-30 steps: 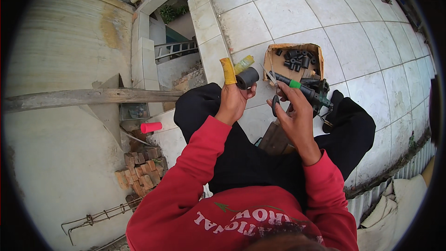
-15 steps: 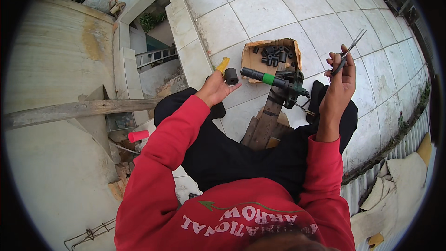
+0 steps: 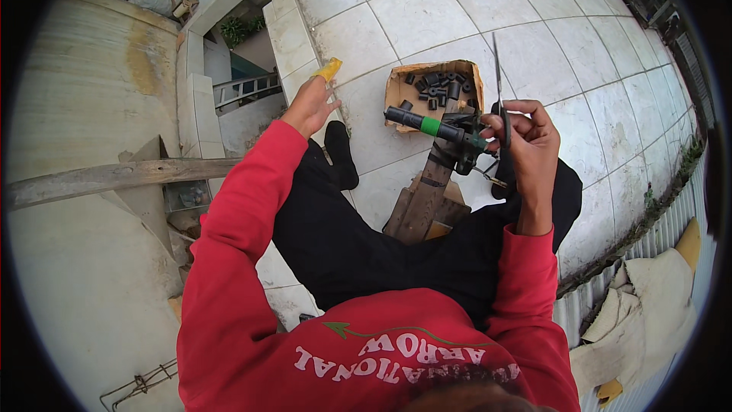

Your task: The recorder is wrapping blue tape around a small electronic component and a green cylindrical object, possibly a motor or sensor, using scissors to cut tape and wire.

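Observation:
My left hand (image 3: 308,105) is raised at the left with its fingers apart and nothing in it. A yellow wrap (image 3: 328,69) covers one of its fingertips. In my right hand (image 3: 531,145) is a pair of scissors (image 3: 499,91), blades pointing up and away. That hand is beside a dark machine (image 3: 467,151) mounted on a wooden plank (image 3: 415,204) between my legs; whether it touches the machine I cannot tell. A black tube with a green band (image 3: 429,125) sticks out leftward from the machine. A larger black cylinder (image 3: 406,105) lies at the box's near left.
Just beyond the machine, an open cardboard box (image 3: 393,85) holds several short black cylindrical parts (image 3: 435,91). White floor tiles (image 3: 427,8) spread ahead. A wooden beam (image 3: 122,180) juts in from the left wall. Corrugated sheeting (image 3: 579,305) lines the right.
The black cylinder has left my left hand and lies by the box's near left. My left hand has moved left and away; my right hand has brought the scissors left and nearer, beside the machine.

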Available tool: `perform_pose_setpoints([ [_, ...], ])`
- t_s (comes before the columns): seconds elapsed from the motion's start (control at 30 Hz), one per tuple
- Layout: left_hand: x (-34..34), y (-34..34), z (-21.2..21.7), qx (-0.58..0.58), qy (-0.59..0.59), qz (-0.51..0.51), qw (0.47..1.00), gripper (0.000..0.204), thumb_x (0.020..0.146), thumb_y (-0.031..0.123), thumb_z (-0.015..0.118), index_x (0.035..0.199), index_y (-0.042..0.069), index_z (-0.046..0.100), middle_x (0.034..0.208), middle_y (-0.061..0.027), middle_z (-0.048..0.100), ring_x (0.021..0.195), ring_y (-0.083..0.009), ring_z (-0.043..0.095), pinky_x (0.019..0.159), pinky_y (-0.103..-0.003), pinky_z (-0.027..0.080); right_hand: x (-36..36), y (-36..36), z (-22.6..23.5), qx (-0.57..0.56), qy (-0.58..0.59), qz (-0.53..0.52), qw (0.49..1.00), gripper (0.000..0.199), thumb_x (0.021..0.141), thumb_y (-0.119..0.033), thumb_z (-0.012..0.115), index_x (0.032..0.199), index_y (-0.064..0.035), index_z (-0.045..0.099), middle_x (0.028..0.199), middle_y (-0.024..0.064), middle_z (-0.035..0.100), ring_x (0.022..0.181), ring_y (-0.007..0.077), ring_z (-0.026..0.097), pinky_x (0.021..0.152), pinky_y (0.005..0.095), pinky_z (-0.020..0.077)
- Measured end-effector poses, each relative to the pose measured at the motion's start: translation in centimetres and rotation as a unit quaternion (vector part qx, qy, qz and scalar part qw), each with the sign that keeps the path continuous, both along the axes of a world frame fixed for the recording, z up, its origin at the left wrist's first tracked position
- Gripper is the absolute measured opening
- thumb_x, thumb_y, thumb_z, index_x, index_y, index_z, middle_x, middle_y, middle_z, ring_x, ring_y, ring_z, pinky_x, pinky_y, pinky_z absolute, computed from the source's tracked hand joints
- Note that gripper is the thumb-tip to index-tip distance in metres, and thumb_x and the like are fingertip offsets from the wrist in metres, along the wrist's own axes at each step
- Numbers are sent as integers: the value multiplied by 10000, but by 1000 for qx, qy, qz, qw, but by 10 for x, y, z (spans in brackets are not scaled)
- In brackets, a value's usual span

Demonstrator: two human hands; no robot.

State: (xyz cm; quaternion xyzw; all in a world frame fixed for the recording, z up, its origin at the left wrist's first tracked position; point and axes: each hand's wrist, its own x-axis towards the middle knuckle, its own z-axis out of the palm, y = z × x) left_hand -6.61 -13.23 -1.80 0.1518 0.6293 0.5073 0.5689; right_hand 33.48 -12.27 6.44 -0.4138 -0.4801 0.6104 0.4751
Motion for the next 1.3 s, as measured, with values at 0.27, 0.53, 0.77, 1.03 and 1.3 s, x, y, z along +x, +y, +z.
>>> perform_pose_setpoints([
  [0.27, 18, 16, -4, 66, -55, 84, 993, 492, 1073, 117, 345, 1559, 39, 330, 1568, -182, 311, 1386, -376, 486, 1128, -532, 455, -37, -102, -85, 175, -351, 402, 827, 261, 824, -30, 759, 1047, 11, 631, 810, 162, 718, 764, 316, 738, 672, 389, 586],
  [0.53, 34, 24, 14, 129, -44, -1, 991, 494, 1083, 138, 359, 1547, -33, 358, 1527, -145, 450, 1353, -284, 523, 1057, -426, 520, -44, -151, -120, 281, -573, 506, 581, 86, 828, -99, 657, 817, -77, 740, 799, 126, 729, 782, 291, 746, 647, 418, 591],
  [0.77, 44, 30, 17, 131, -32, -48, 990, 462, 1145, 232, 332, 1534, -6, 405, 1491, -164, 506, 1354, -283, 548, 1073, -409, 514, -39, -155, -142, 297, -555, 487, 606, 146, 901, -117, 596, 1024, -45, 631, 1008, 135, 600, 893, 290, 700, 631, 424, 589],
  [1.03, 53, 22, 4, 77, 28, -189, 979, 406, 1064, 193, 423, 1417, 17, 519, 1290, -89, 612, 1141, -170, 583, 949, -307, 496, -54, -142, -122, 162, -549, 479, 665, 251, 916, -69, 589, 1162, -46, 634, 1036, 181, 613, 905, 370, 694, 706, 446, 595],
  [1.3, 88, -3, -17, 21, 23, -309, 951, 359, 1032, 191, 473, 1330, 27, 587, 1119, -76, 657, 883, -146, 675, 684, -286, 522, -62, -122, -53, 90, -537, 170, 821, 511, 822, -42, 756, 1326, -71, 671, 1068, 123, 572, 871, 271, 629, 759, 363, 533],
])
